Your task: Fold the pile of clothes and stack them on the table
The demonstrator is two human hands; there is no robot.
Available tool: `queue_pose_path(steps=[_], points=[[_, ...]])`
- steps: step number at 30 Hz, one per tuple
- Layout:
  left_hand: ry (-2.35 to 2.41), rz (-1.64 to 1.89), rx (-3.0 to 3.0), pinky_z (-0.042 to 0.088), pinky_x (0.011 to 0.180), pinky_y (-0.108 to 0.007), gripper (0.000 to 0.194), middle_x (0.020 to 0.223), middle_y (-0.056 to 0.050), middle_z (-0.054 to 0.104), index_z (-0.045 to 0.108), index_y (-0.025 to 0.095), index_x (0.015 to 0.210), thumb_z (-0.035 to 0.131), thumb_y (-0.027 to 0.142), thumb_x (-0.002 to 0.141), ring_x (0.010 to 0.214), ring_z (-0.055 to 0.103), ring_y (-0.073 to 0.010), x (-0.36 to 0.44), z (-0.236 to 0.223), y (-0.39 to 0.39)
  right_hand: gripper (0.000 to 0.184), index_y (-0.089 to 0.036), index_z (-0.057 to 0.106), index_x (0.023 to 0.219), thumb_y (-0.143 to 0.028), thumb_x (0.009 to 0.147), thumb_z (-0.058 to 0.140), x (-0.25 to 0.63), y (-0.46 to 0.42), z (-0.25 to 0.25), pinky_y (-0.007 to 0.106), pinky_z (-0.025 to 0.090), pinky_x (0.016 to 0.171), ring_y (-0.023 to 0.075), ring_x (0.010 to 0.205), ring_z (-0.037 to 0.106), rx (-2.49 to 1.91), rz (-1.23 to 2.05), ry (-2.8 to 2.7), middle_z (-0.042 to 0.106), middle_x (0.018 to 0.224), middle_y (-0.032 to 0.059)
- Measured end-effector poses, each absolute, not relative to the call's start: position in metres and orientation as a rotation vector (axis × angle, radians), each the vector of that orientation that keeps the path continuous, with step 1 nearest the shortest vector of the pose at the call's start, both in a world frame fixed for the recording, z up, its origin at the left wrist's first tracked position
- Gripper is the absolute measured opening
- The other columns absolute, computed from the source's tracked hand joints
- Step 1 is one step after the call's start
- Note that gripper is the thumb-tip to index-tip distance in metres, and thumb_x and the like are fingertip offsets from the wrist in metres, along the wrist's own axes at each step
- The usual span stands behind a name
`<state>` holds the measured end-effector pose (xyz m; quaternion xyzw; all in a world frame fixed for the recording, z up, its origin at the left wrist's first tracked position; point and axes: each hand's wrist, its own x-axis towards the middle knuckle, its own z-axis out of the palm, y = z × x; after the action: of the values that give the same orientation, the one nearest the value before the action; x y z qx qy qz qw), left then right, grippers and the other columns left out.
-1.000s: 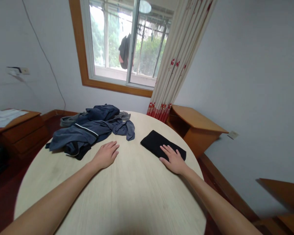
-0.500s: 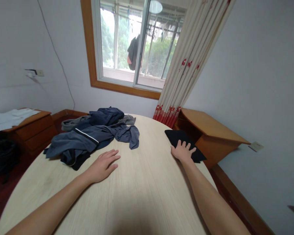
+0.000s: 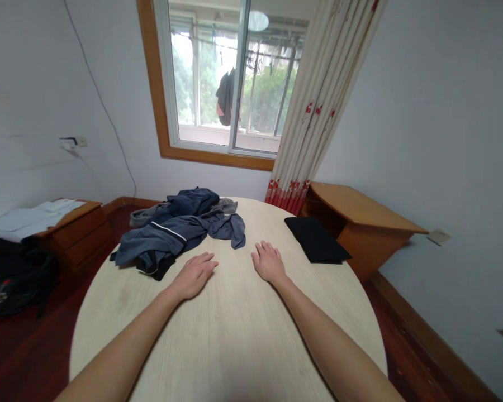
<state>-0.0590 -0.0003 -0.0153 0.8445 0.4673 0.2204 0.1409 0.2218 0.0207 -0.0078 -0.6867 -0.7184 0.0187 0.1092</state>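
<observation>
Left hand [image 3: 195, 276] near crumpled clothes [image 3: 186, 224], right hand [image 3: 269, 262] near black cloth [image 3: 318, 239], round table [image 3: 230, 318]

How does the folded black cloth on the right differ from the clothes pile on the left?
Shape: the folded black cloth lies flat in a neat panel; the clothes pile is rumpled and heaped.
Colour: the folded black cloth looks plain; the clothes pile mixes blue-grey, navy and grey.
Size: the clothes pile spreads wider than the folded black cloth.
Shared: both rest on the round table.
</observation>
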Motion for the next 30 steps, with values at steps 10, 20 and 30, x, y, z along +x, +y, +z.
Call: queue_pose_path(steps=[10, 20, 30], points=[[1.362, 0.691, 2.321, 0.028, 0.118, -0.046, 0.074, 0.142, -0.005, 0.055, 0.072, 0.021, 0.116, 0.005, 0.049, 0.101, 0.139, 0.04, -0.0241, -0.054, -0.011, -0.003, 0.051, -0.014, 0.05, 0.141, -0.038, 0.098, 0.037, 0.222, -0.033, -0.006, 0.043, 0.02, 0.118, 0.0247, 0.143, 0.033, -1.983, 0.113, -2.014, 0.04, 0.154, 0.0121], [1.617, 0.917, 2.339, 0.037, 0.111, -0.04, 0.062, 0.143, -0.009, 0.054, 0.069, 0.018, 0.116, 0.015, 0.043, 0.101, 0.133, 0.047, -0.0225, -0.054, 0.007, 0.005, 0.047, -0.015, 0.06, 0.132, -0.041, 0.093, 0.05, 0.241, -0.023, -0.008, 0.04, 0.025, 0.116, 0.0236, 0.137, 0.041, -1.834, 0.198, -2.016, 0.049, 0.147, 0.0128], [2.525, 0.613, 2.139, 0.04, 0.091, -0.054, 0.063, 0.127, -0.024, 0.06, 0.046, 0.008, 0.142, 0.048, 0.042, 0.089, 0.114, 0.056, -0.0408, -0.1, 0.04, 0.049, 0.038, -0.017, 0.067, 0.12, -0.035, 0.088, 0.058, 0.259, -0.009, -0.016, 0.043, 0.033, 0.11, 0.026, 0.131, 0.047, -1.658, 0.298, -1.998, 0.055, 0.139, 0.0136]])
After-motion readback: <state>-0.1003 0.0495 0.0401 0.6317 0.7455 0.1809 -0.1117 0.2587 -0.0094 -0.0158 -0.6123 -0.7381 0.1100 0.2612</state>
